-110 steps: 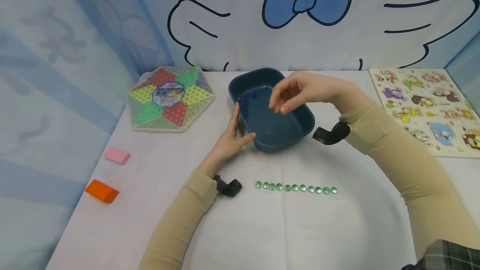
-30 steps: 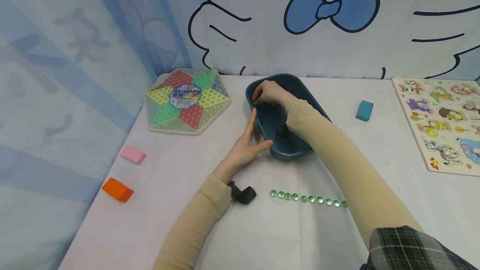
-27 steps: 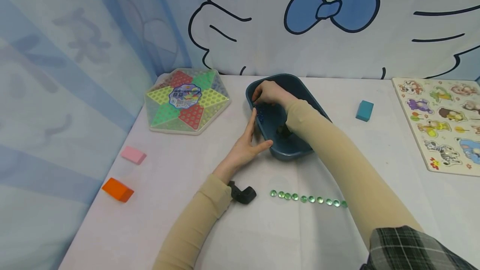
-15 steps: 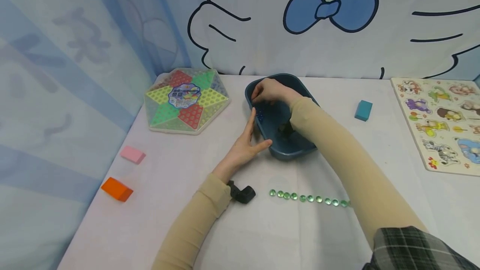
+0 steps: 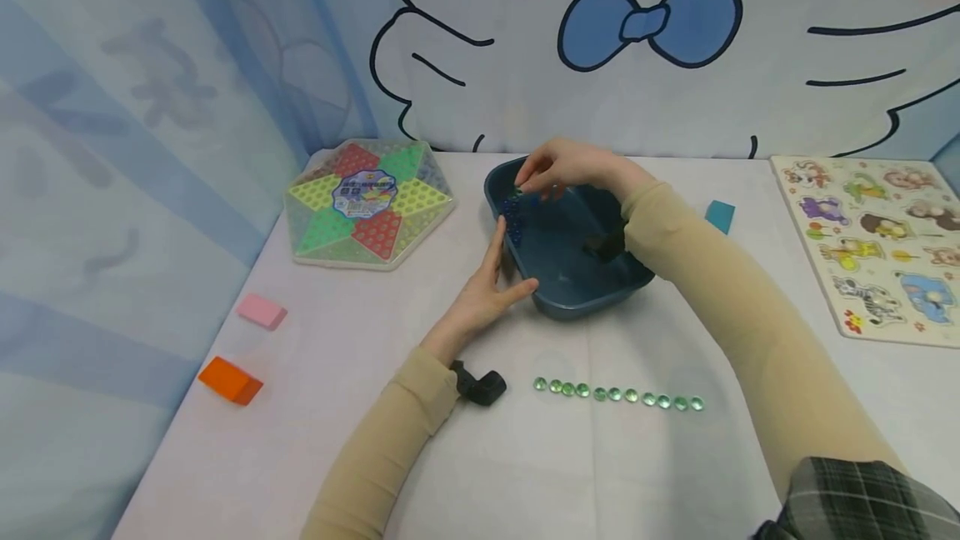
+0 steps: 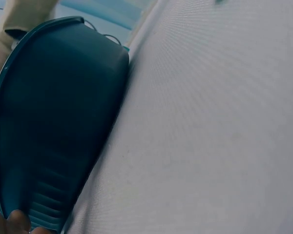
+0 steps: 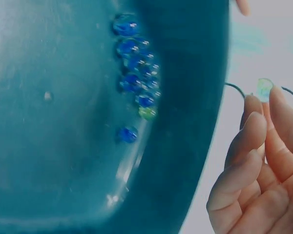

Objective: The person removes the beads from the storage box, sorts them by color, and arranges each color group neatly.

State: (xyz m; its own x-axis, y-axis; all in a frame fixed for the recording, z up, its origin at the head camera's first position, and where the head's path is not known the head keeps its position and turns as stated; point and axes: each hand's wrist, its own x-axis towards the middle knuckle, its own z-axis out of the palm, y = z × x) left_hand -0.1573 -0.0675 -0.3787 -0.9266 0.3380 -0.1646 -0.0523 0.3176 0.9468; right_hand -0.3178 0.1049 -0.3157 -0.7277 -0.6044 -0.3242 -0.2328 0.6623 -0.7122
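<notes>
A dark blue plastic basin [image 5: 557, 261] stands at the far middle of the white table. My left hand [image 5: 474, 300] rests spread against its left side, fingers straight and thumb at the near rim; fingertips [image 6: 18, 222] touch the outer wall. Over the basin's far left part, my right hand [image 5: 564, 167] pinches a clear green glass bead [image 7: 264, 89] between thumb and finger. Several blue glass marbles [image 7: 131, 83] and one yellow-green marble [image 7: 147, 113] lie along one inside edge of the basin. A row of green glass beads [image 5: 615, 394] lies on the table nearer me.
At the back left lies a hexagonal boxed board game [image 5: 367, 202]. A pink block [image 5: 261, 311] and an orange block [image 5: 231, 381] sit on the left. To the right are a teal block [image 5: 720, 216], partly hidden by my sleeve, and an animal puzzle board [image 5: 870, 248].
My right hand has lifted from the basin's left inner edge and drawn slightly right, with a green bead in its fingertips. The left hand stays against the basin. The bead row's right end is uncovered.
</notes>
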